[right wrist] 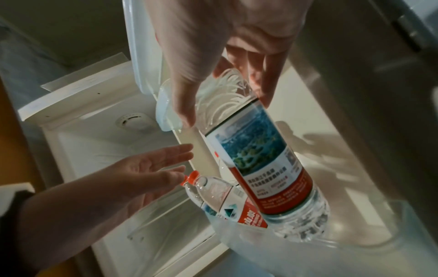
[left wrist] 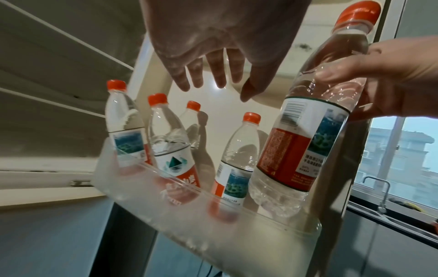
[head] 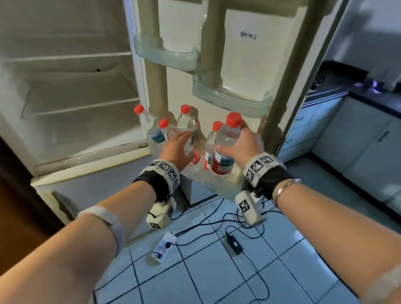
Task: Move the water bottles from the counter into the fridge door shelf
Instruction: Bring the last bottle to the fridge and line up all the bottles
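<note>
The fridge door's bottom shelf point(head: 236, 181) is frosted clear plastic and holds several red-capped water bottles point(head: 154, 131). My right hand point(head: 242, 145) grips another bottle point(head: 227, 147) by its upper body. That bottle is tilted, with its base inside the shelf's right end point(left wrist: 296, 230), beside a standing bottle point(left wrist: 239, 161). In the right wrist view my thumb and fingers point(right wrist: 263, 88) curl round this bottle point(right wrist: 260, 163). My left hand point(head: 181, 141) is open, fingers straight point(left wrist: 213, 75), over the left bottles point(left wrist: 170, 142). Whether it touches one is unclear.
Two smaller clear shelves point(head: 169, 55) point(head: 228, 98) sit higher on the door. The fridge interior point(head: 73, 95) with glass shelves is to the left. Cables, a power strip point(head: 163, 247) and an adapter point(head: 234, 242) lie on the tiled floor. Cabinets and a dark counter point(head: 383, 97) stand right.
</note>
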`<state>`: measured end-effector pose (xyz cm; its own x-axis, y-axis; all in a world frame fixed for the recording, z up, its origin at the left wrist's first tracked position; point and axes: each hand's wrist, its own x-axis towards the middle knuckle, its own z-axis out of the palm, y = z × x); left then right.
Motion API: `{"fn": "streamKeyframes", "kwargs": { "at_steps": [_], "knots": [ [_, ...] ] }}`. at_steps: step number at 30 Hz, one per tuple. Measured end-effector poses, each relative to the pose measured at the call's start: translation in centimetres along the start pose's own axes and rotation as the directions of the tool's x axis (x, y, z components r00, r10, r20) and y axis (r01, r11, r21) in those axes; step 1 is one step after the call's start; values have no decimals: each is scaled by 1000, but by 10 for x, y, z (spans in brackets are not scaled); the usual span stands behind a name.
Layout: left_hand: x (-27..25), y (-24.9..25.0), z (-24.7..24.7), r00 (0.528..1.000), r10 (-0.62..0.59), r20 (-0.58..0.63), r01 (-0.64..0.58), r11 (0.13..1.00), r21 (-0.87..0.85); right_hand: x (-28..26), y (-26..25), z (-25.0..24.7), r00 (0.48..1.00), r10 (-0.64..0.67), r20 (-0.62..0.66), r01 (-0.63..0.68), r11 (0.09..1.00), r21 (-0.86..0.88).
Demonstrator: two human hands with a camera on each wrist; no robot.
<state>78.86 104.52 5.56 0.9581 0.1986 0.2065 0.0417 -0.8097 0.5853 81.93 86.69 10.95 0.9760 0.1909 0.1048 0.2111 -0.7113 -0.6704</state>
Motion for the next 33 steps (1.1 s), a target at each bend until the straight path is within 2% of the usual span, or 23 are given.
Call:
{"fn": "streamKeyframes", "kwargs": {
  "at_steps": [6, 9, 12, 19, 26, 33],
  "knots": [
    [57, 9, 25, 994, 19, 109, -11, 997, -75, 19, 14, 5, 996, 87, -24, -88, 992, -88],
    [81, 9, 32, 983, 66, 173, -50, 994, -96, 25, 18, 14, 987, 154, -44, -158, 982, -107],
    [101, 7, 40, 957, 137, 254, -106, 986, -130, 34, 18, 27, 976, 208, -66, -214, 969, -119],
    [131, -4, 58, 898, 177, 403, -75, 964, -257, 53, 28, 53, 948, 297, -114, -303, 952, -38],
    [146, -9, 69, 878, 284, 384, -142, 923, -358, 66, 40, 72, 906, 391, -161, -355, 910, 213],
    [156, -13, 69, 848, 349, 399, -170, 892, -420, 80, 49, 78, 894, 426, -142, -403, 901, 162]
  ]
}}
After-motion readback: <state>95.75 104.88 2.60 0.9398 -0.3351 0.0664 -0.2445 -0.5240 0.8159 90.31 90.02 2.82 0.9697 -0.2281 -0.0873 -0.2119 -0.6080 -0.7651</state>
